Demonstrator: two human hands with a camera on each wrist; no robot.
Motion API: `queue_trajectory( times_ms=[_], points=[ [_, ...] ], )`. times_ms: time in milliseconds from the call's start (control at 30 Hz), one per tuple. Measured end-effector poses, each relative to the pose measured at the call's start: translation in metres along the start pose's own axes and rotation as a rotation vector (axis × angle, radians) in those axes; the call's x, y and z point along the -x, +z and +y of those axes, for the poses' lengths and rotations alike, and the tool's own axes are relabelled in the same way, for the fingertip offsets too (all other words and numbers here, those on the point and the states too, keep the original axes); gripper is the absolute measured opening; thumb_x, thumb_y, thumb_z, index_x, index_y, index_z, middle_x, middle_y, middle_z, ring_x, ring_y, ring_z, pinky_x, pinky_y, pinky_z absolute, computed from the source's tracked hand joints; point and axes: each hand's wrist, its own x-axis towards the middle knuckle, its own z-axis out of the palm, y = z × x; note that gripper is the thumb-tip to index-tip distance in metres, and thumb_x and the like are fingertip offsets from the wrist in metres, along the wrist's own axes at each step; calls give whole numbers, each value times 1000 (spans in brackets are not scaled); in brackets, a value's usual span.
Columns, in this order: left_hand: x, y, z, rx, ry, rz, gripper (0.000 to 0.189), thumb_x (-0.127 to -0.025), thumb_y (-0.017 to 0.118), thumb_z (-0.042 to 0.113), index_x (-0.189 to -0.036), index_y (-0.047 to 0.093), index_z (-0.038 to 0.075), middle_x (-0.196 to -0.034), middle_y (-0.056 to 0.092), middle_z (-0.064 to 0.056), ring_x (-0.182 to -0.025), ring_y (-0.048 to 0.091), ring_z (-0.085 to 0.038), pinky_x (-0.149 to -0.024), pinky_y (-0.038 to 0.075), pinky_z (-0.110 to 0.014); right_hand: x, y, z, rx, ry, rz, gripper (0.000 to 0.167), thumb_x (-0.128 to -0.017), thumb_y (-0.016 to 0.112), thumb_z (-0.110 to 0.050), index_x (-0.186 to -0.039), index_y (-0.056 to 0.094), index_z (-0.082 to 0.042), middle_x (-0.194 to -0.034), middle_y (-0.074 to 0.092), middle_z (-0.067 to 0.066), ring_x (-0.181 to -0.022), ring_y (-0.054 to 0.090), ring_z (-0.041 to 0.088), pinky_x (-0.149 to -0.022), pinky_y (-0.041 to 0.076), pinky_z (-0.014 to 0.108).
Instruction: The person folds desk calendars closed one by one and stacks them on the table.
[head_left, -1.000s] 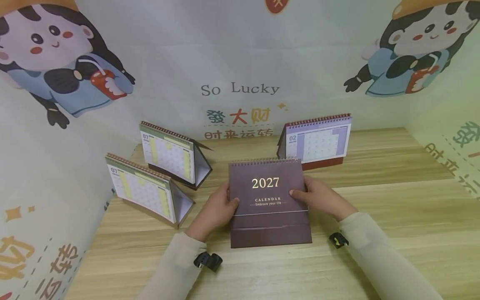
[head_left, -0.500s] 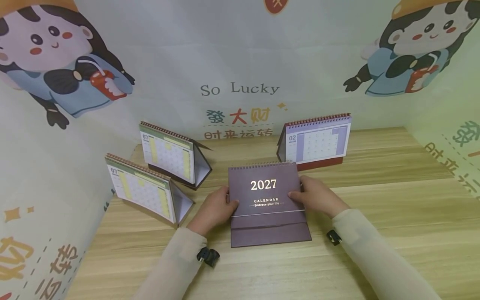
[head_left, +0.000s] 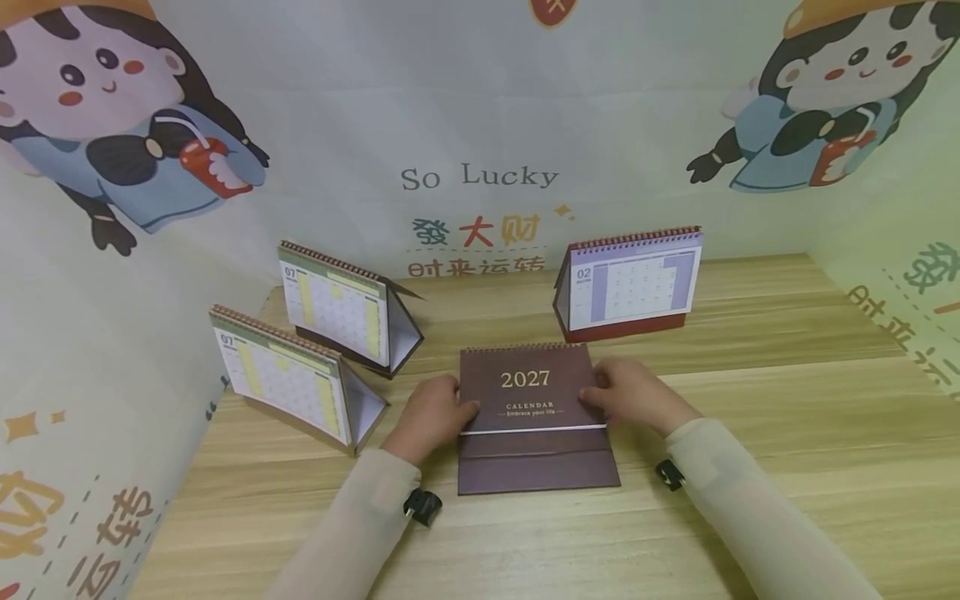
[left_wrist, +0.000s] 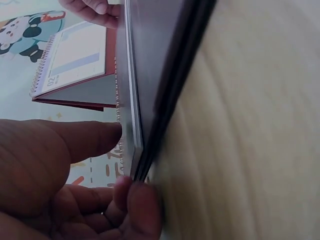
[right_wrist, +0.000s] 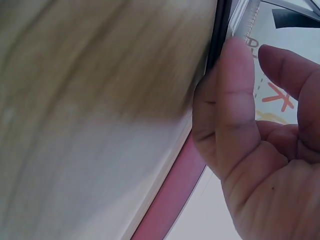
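A dark maroon desk calendar (head_left: pixel 527 394) printed "2027" leans low over the table, its wire binding along the far edge. My left hand (head_left: pixel 430 419) pinches its left side, thumb on the cover. In the left wrist view the fingertips (left_wrist: pixel 144 210) curl at the edge of the stacked boards. The right hand (head_left: pixel 636 395) holds the opposite side, thumb over the cover's edge. Seen from the right wrist, its fingers (right_wrist: pixel 236 95) reach along the dark board edge. The folded base flap (head_left: pixel 536 473) stretches out toward the front.
On the left of the wooden table (head_left: pixel 795 467) stand two calendars with green and yellow pages, one nearer (head_left: pixel 281 379) and one farther (head_left: pixel 336 307). A purple-paged calendar (head_left: pixel 633 283) with a red base stands just behind the held one. Printed cloth walls (head_left: pixel 480 125) enclose the table.
The maroon calendar's bound top edge has sunk lower and toward me, so the cover lies flatter. My right hand has shifted slightly left with it. The other calendars stay put.
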Motion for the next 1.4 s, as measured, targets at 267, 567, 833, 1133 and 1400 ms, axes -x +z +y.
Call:
queue_trajectory(
  times_ms=[267, 567, 833, 1133, 1400],
  points=[
    [3, 0, 2, -56, 39, 35, 47, -89, 73, 23, -122, 60, -8, -113, 66, -24, -107, 61, -37, -94, 48, -49, 2, -3, 0, 48, -35, 20, 36, -95, 66, -16, -118, 61, 11, -96, 69, 15, -73, 64, 19, -72, 54, 39],
    [6, 0, 4, -104, 46, 32, 37, -87, 75, 18, -115, 65, -5, -108, 68, -19, -99, 64, -32, -86, 51, -47, 3, -6, -3, 92, -62, 31, 46, -95, 64, -23, -127, 57, 10, -116, 65, 25, -104, 63, 37, -92, 49, 54],
    [0, 1, 11, -130, 234, 111, 39, -90, 73, 29, -116, 67, 1, -114, 61, -16, -104, 59, -32, -91, 49, -45, 3, 0, -16, 242, -190, 167, 58, -97, 64, -29, -137, 48, 10, -135, 49, 31, -126, 47, 46, -106, 37, 57],
    [-14, 9, 19, -404, 455, -75, 73, -100, 56, 44, -153, 32, 1, -160, 18, -24, -148, 11, -42, -117, 18, -53, -10, 23, -25, 567, -252, 115, 80, -96, 60, -48, -147, 37, 9, -153, 29, 32, -144, 22, 47, -112, 26, 59],
    [-17, 16, 21, -561, 402, -270, 69, -102, 47, 50, -155, 33, 9, -161, 19, -19, -148, 15, -40, -116, 22, -53, -13, 33, -27, 627, -187, -101, 93, -97, 50, -60, -155, 19, 6, -160, 9, 29, -148, 3, 44, -114, 18, 62]
  ],
)
